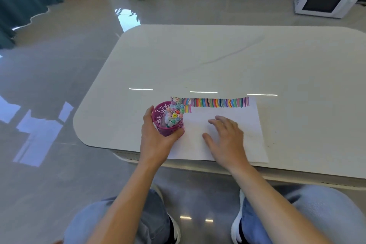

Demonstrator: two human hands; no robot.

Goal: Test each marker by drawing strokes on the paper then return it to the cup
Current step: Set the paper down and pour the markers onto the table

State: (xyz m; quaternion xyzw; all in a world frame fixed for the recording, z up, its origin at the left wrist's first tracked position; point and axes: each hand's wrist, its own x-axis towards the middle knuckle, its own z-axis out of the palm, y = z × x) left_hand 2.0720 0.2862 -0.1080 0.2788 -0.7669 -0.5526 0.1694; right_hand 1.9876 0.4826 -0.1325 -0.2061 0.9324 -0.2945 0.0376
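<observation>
Near the front left of the white table (198,55), as the head camera is showing it, the pink perforated cup (168,125) is standing upright at the left edge of the paper (251,125), packed with capped markers (175,114), cap ends up. A band of coloured strokes (219,102) is running along the paper's far edge, and most of the sheet below it is bare.

The left hand (156,140) is gripping the cup low down, fingers curling round its left wall and the thumb wrapping across its near side, forearm reaching in from below. The right hand (225,138) is resting palm down on the paper just right of the cup, fingers loosely spread and holding nothing.

The cup is looking light and stiff but probably top-heavy with so many markers (a low, wrapping hold like this one is suiting it best). Each marker is likely a light, smooth, rigid barrel, best pinched at the cap end and drawn straight up so that its neighbours are not dragged along. The thin sheet is probably liable to slide on the glossy tabletop, so a flat pressing palm is likely helping.
</observation>
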